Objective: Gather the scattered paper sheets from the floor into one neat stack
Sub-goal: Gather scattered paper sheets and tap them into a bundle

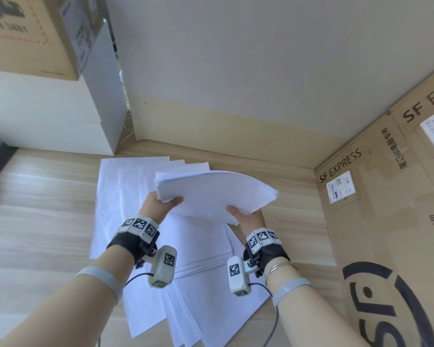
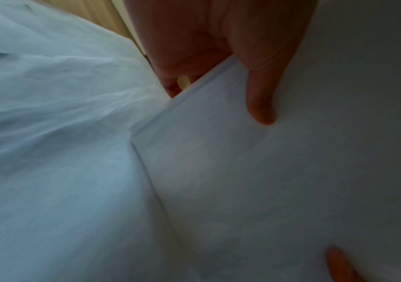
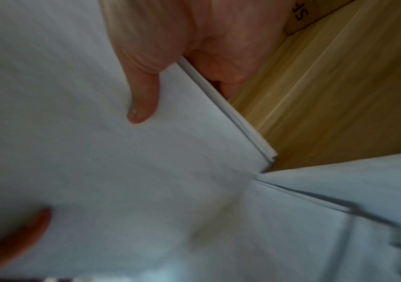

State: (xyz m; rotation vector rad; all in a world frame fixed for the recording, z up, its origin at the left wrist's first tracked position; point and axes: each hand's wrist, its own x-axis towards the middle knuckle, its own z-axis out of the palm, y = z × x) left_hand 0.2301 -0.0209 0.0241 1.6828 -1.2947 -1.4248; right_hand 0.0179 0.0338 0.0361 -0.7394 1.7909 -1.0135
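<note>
Fingers of left hand (image 1: 161, 202) and right hand (image 1: 247, 216) pinch the bowed white paper bundle (image 1: 216, 191) above loose white sheets (image 1: 125, 196) on wooden floor (image 1: 35, 196); best grip lightly, tap edges square.

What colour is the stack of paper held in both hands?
Plain white, unprinted stack of paper; clearest in the head view.

Wood-grain floor (image 1: 43, 196) under scattered white paper sheets (image 1: 125, 186), cardboard boxes (image 1: 386, 221)
</note>
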